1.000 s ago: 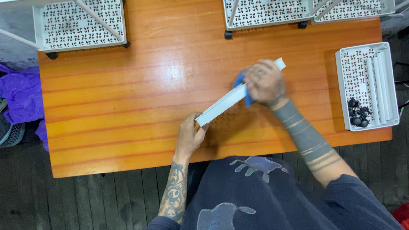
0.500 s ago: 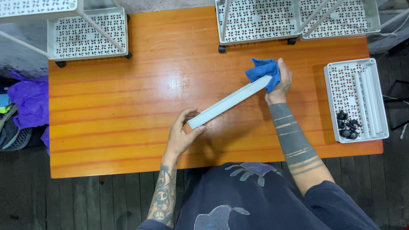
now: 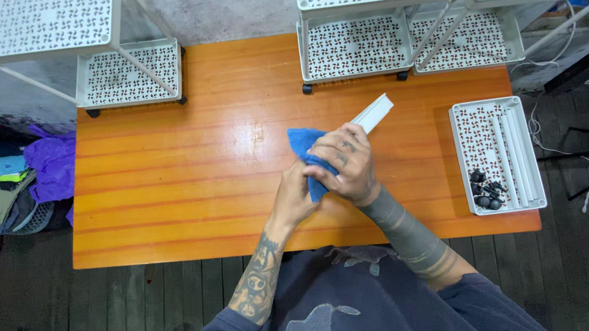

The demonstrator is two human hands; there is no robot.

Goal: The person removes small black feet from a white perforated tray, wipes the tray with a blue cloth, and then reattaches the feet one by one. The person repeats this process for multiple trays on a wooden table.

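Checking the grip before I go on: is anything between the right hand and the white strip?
Yes. A blue cloth lies between the right hand and the white strip, wrapped around its near part. The left hand sits just below, against the cloth.

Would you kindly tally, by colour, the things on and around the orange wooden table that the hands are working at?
White perforated metal shelf racks: 3
White perforated tray at the table's right end: 1
White flat bar, held in both hands: 1
Blue cloth, wrapped round the bar: 1
Orange wooden table: 1
Total: 7, leaving out the small black parts in the tray, too small to count.
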